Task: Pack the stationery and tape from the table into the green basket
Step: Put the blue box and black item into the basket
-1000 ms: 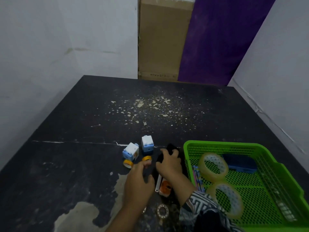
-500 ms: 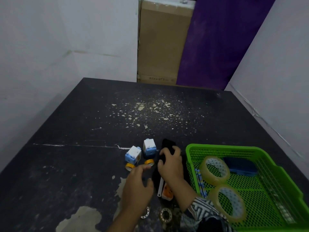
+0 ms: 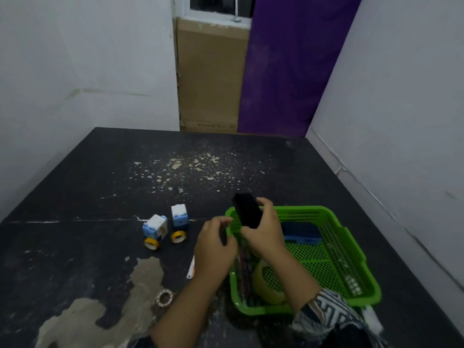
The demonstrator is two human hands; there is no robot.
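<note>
My right hand (image 3: 265,231) grips a black rectangular box (image 3: 246,209) and holds it tilted above the near-left corner of the green basket (image 3: 351,249). My left hand (image 3: 213,249) hovers just left of the basket rim, fingers curled and apart, holding nothing. Inside the basket lie a blue case (image 3: 301,233), a clear tape roll (image 3: 266,285) and several pens (image 3: 244,272). On the table to the left stand two white-and-blue tape dispensers (image 3: 157,226) (image 3: 179,216) with two small yellow tape rolls (image 3: 151,243) (image 3: 178,237) in front.
A white thin tool (image 3: 191,268) pokes out from under my left hand. A small metal ring (image 3: 164,297) lies near the front of the black table (image 3: 100,187). White walls close in left and right; a cardboard panel and purple sheet stand behind.
My right hand lifted the black box off the table and carried it right, over the basket corner. My left hand rose and shifted right. The view tilted up.
</note>
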